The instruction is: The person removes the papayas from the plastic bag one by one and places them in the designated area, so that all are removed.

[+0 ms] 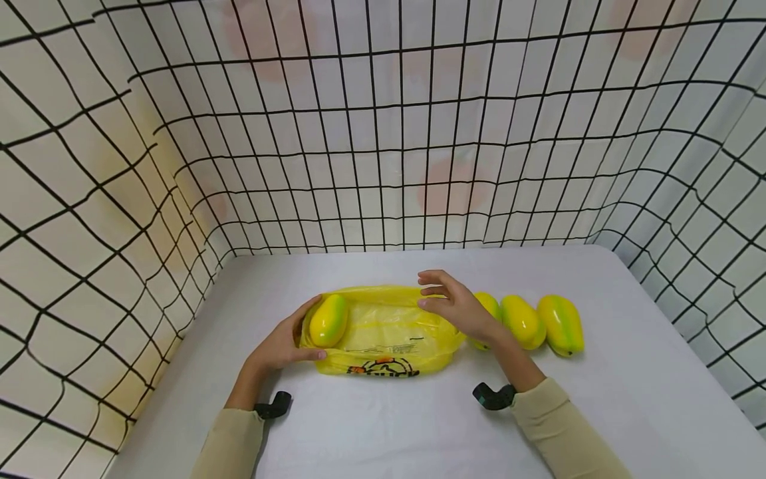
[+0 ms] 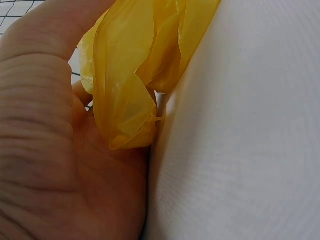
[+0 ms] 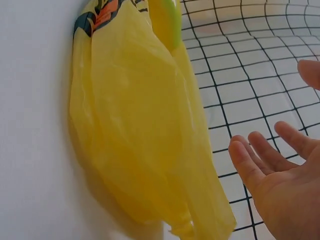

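Observation:
A yellow plastic bag (image 1: 389, 362) with dark and orange print lies on the table, its mouth spread open upward. Inside its left end sits one glossy yellow mango (image 1: 328, 322) with a green streak. My left hand (image 1: 288, 342) holds the left end of the bag, thumb in front and fingers behind; the left wrist view shows the bunched plastic (image 2: 125, 90) against the palm. Above the bag's right end, my right hand (image 1: 457, 307) hovers with fingers apart and nothing in them. The right wrist view shows those fingers (image 3: 245, 162) clear of the plastic.
Three more mangoes stand in a row right of the bag: one (image 1: 487, 305) partly behind my right hand, a middle one (image 1: 522, 322) and an outer one (image 1: 561, 324). A white cloth covers the table (image 1: 383, 426). Black grid netting (image 1: 383, 133) over white walls encloses the back and sides.

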`<state>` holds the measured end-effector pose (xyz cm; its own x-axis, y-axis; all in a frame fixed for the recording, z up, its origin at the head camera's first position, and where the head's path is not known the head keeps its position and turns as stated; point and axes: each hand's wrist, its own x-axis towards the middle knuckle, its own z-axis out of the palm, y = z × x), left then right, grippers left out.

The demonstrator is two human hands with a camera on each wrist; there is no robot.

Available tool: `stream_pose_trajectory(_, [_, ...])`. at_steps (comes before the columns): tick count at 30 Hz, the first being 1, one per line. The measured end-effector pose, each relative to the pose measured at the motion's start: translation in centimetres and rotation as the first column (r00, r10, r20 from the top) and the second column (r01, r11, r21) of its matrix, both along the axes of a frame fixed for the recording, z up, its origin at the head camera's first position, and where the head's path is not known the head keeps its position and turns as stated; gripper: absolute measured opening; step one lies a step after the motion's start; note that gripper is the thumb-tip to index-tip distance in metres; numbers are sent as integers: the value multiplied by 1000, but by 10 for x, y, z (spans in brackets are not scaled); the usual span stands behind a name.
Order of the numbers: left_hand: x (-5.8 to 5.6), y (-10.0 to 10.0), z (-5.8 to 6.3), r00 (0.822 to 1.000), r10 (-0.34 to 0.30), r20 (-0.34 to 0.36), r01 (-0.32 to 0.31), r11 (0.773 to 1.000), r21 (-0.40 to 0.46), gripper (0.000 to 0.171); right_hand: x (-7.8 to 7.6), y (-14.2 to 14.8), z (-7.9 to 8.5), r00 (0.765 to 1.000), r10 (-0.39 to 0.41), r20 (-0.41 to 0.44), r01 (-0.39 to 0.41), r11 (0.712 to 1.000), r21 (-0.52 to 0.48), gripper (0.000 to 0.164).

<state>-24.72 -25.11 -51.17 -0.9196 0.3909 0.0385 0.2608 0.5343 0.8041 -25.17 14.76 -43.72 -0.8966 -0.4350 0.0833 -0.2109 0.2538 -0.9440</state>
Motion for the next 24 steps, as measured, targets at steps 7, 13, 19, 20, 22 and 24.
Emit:
stream_pose_trajectory(7, [2, 0, 1, 1000, -4, 1, 4, 1000, 11, 115, -2, -18, -6, 1000, 5, -4, -5, 1000, 21, 56])
stream_pose_trajectory(13, [2, -1, 2, 1000, -8, -3, 8, 1000, 14, 115, -5, -36, -14, 999, 22, 30, -22, 1000, 10, 59])
stream_pose_trajectory(19, [1, 0, 2, 1000, -9, -8, 9, 1000, 10, 115, -3, -53, -17, 997, 44, 68, -44, 999, 10, 64])
stream_pose_trajectory(20, [2, 0, 2, 1000, -8, -7, 8, 1000, 9, 115, -2, -56, -17, 996, 45, 73, -46, 999, 13, 64])
stream_pose_trajectory(22, [1, 0, 1, 1000, -8, -10, 8, 1000, 4, 115, -1, -61, -18, 996, 44, 83, -46, 999, 18, 65])
stream_pose_trajectory(24, [1, 0, 1, 1000, -6, -8, 6, 1000, 4, 115, 0, -67, -19, 996, 42, 84, -44, 999, 23, 66])
